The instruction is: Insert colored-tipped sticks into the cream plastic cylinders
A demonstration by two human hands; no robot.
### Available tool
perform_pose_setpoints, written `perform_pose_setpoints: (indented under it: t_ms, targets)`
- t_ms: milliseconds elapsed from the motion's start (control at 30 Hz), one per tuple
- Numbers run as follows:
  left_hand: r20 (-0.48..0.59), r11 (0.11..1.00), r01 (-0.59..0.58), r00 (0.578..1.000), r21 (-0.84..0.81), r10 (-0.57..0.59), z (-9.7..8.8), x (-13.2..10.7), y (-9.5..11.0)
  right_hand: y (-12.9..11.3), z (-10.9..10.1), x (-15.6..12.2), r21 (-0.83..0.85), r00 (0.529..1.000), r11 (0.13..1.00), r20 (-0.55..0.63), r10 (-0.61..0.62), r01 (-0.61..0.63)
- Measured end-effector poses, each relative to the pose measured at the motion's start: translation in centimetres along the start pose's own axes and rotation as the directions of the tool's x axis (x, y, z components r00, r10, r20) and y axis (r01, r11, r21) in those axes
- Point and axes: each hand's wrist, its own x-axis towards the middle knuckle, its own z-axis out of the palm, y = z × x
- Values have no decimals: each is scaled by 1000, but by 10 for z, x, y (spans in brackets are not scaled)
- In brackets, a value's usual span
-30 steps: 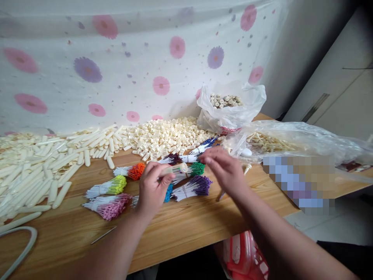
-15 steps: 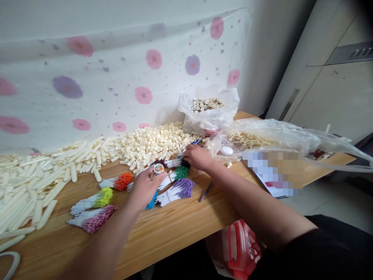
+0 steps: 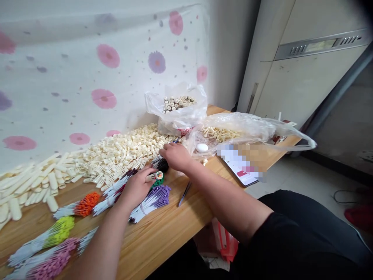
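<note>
My left hand [image 3: 136, 190] is wrapped round a cream slotted pen tube [image 3: 154, 177], with small coloured ends showing in its open mouth. To its right, my right hand [image 3: 177, 156] reaches over the black-ended refills [image 3: 162, 165] and beside the blue-ended refills [image 3: 176, 140]. Its fingers are drawn together; what is between them is hidden. Under and around my left hand lie bundles of thin white pen refills with purple ends [image 3: 159, 195], green ends [image 3: 159, 182] and dark red ends [image 3: 131, 173]. Further left are orange [image 3: 88, 203], yellow [image 3: 60, 231] and pink [image 3: 55, 260] bundles.
Slotted cream tubes [image 3: 122, 149] are heaped along the wall, with longer cream barrels [image 3: 35, 182] at left. A plastic bag of round-ended parts [image 3: 182, 116], a clear bag [image 3: 247, 126], a white oval object [image 3: 202, 147], tweezers [image 3: 184, 193] and a phone [image 3: 240, 167] lie at right.
The view has turned to the right, so the table's things appear further left. The tube in my left hand has tilted more sideways. My right hand stays by the black and blue bundles.
</note>
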Motion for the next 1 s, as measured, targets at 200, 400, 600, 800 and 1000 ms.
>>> perform_pose_setpoints:
  t_ms: [200, 400, 600, 800, 1000]
  targets:
    - [-238, 988, 10, 970, -155, -47, -17, -14, 8, 17, -13, -6, 152, 998, 988, -65, -1, 11]
    - [-87, 893, 191, 966, -407, -246, -34, -32, 39, -18, -13, -13, 494, 955, 817, -141, -261, 296]
    - [-159, 819, 102, 960, -565, -229, -28, -42, 39, -30, 1, -15, 857, 989, 496, -101, -106, 140]
    - [-180, 712, 14, 964, -702, -196, -25, -43, 31, -33, 3, -14, 984, 995, 168, 68, -70, -55]
    - [-190, 731, -12, 968, -682, -161, -24, -45, 28, -48, -6, -16, 974, 999, 227, -19, 50, 7]
